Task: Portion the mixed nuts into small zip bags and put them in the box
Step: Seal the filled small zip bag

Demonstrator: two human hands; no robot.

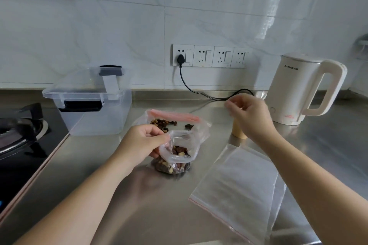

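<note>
A small clear zip bag (175, 157) with mixed nuts in its bottom stands on the steel counter, its mouth open. My left hand (142, 143) grips the bag's rim on the left side. Behind it lies a larger bag (179, 120) with a pink zip strip and a few nuts left inside. My right hand (249, 113) hovers to the right above a small tan cup (238, 130), fingers loosely curled with the fingertips together; whether they hold anything I cannot tell. A stack of unused zip bags (237, 187) lies at the right front. The clear plastic box (93, 111) stands at the back left, its lid resting askew on top.
A cream electric kettle (302, 89) stands at the back right, its black cord (191, 89) running to the wall sockets. A black gas hob (20, 131) fills the left edge. The steel counter (139, 205) stretches toward me.
</note>
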